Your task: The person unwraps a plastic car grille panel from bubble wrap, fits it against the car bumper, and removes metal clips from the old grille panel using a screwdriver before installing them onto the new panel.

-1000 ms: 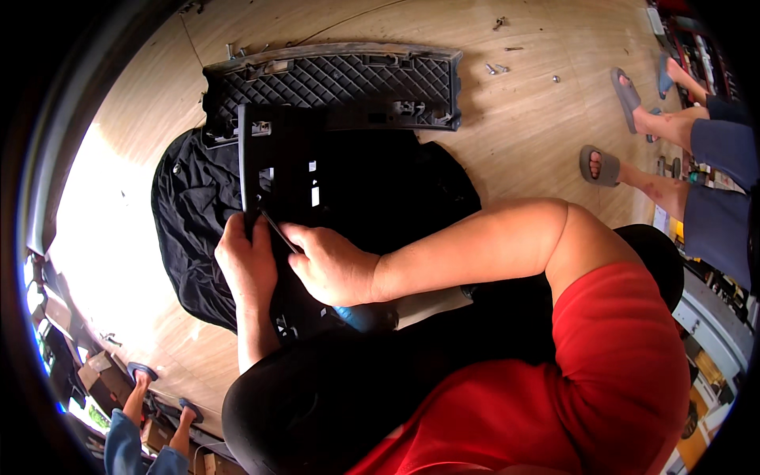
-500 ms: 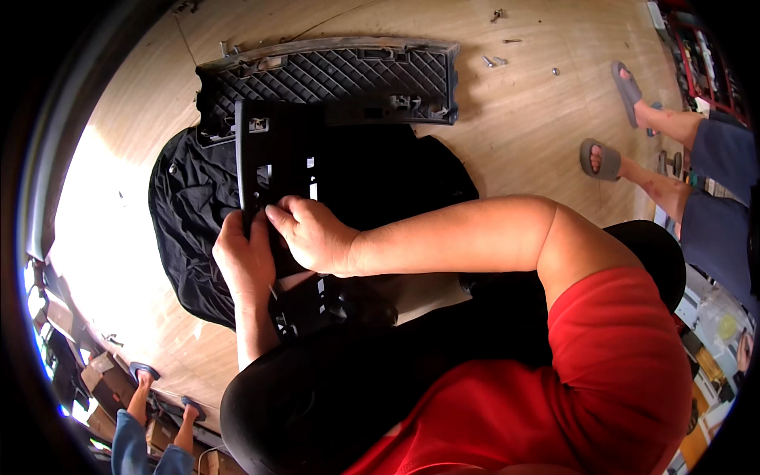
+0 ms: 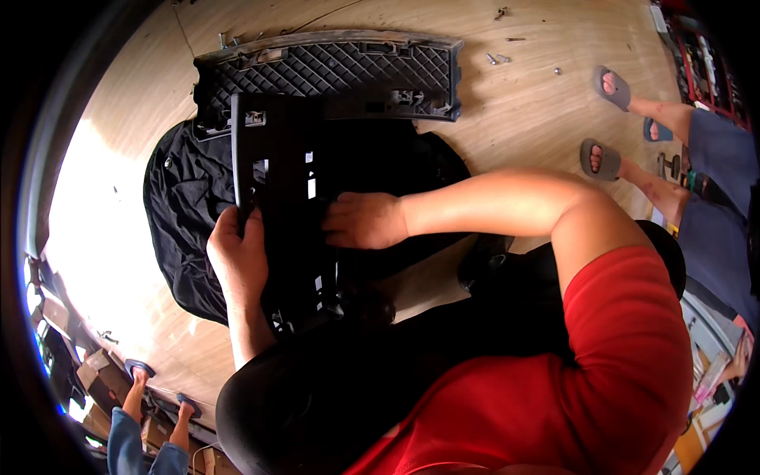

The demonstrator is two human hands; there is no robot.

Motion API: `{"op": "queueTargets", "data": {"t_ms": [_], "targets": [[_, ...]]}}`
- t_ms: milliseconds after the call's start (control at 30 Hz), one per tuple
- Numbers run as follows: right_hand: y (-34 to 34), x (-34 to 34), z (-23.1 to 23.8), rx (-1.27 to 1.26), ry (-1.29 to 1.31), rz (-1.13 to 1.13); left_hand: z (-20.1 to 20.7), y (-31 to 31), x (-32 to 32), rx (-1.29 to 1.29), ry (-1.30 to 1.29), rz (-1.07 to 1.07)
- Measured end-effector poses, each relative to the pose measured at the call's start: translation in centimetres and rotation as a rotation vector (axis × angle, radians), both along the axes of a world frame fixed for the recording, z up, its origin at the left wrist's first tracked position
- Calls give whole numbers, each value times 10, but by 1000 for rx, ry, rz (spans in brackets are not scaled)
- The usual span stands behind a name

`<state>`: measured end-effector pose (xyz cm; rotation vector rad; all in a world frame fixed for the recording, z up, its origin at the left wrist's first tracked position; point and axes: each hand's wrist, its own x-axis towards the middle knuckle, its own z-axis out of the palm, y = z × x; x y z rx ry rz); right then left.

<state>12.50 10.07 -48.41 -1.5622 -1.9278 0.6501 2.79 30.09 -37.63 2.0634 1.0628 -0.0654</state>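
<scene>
A long black plastic panel (image 3: 277,138) with several small cut-outs stands slanted in front of me, over dark cloth. My left hand (image 3: 239,257) is closed round its left edge, thumb on the near face. At the panel's right side is my right hand (image 3: 368,220), fingers stretched out and slightly apart, tips at or against the dark surface. Shadow hides whether they press on it. Beyond the panel lies a second black plastic part (image 3: 340,67) with a diagonal ribbed lattice and a dusty rim, partly covered by the panel's top end.
Crumpled black cloth (image 3: 186,190) spreads on the wooden floor (image 3: 522,142). Loose screws (image 3: 497,58) and a small round metal piece (image 3: 558,71) lie far right. One person in sandals (image 3: 600,160) stands at right; another person's legs (image 3: 136,392) show lower left, near cardboard boxes (image 3: 107,380).
My right hand has left the spot beside my left thumb and moved right, its fingers now stretched out. My left hand still grips the panel, which has shifted slightly left. The right-hand person's far foot moved.
</scene>
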Motion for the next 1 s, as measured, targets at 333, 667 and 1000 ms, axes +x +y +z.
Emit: {"op": "queueTargets", "data": {"t_ms": [333,667,1000], "targets": [[24,-12,11,-784,-141,427,-2,-3,8,67,7,-30],[46,88,105,-895,952,-107,-3,-1,2,67,-25,-20],[58,35,106,-587,880,-293,-1,-2,0,87,-6,-9]]}}
